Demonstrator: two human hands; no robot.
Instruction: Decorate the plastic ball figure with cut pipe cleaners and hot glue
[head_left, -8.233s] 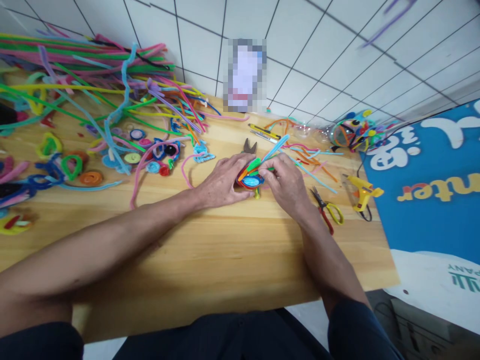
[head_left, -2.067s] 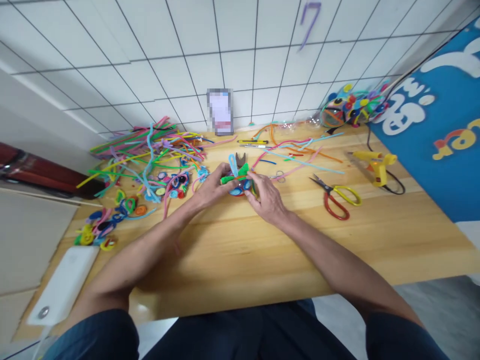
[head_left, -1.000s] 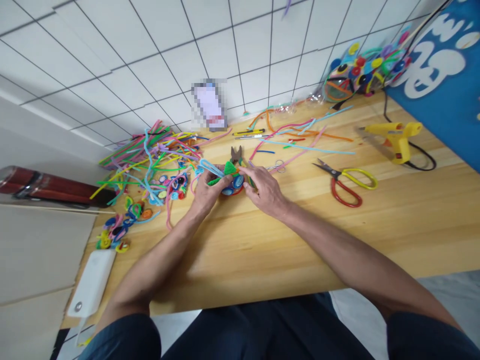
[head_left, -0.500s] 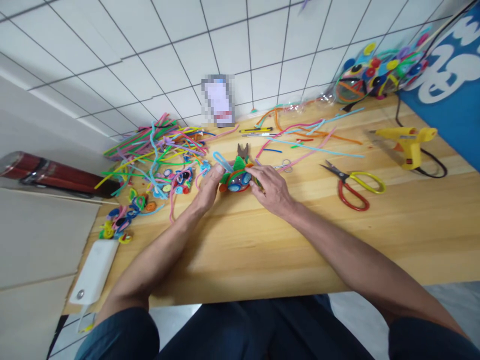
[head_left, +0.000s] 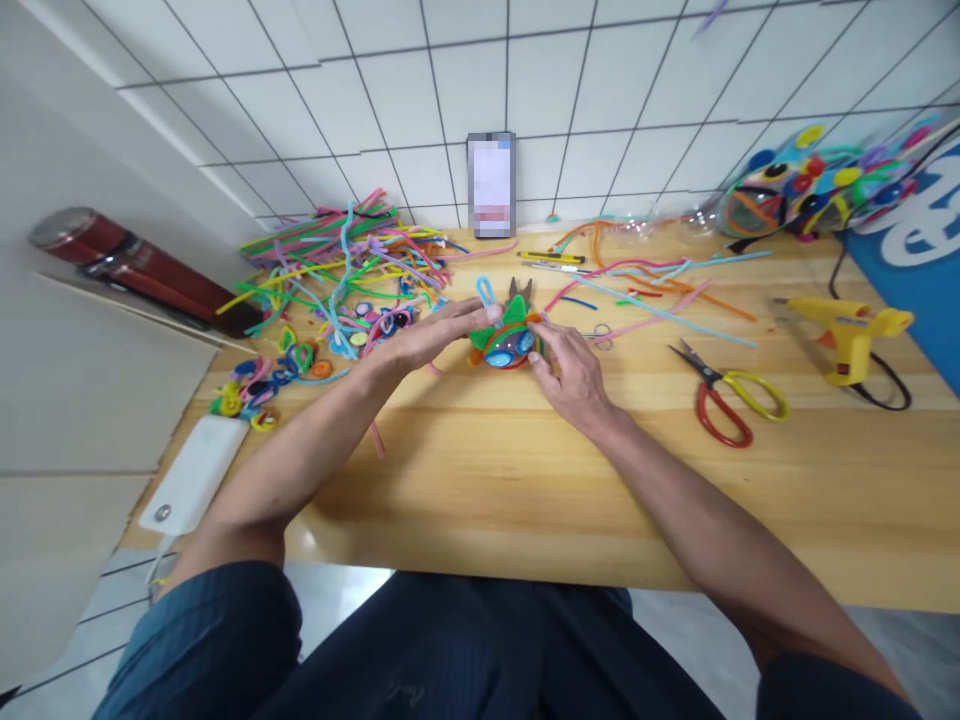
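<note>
A small clear ball decorated with pipe cleaners (head_left: 504,347) sits in front of me, with green ear-like points, orange bits and two blue coiled discs on its front. My left hand (head_left: 442,335) holds it from the left, fingertips at its upper side beside a light blue pipe-cleaner loop (head_left: 485,290). On the right side, my right hand (head_left: 574,375) grips the ball between thumb and fingers. Just behind the ball, the jaws of pliers (head_left: 522,290) poke out; their handles are hidden.
Loose pipe cleaners (head_left: 360,250) heap at the back left near a red thermos (head_left: 135,265) and a white power bank (head_left: 195,475). Scissors (head_left: 724,392) and a yellow glue gun (head_left: 851,335) lie at right. A phone (head_left: 492,185) leans on the tiled wall; a yellow cutter (head_left: 551,257) lies before it.
My view has shifted, so the scene sits differently in the frame. My left hand now reaches further over the ball's upper left side; my right hand stays at its right side.
</note>
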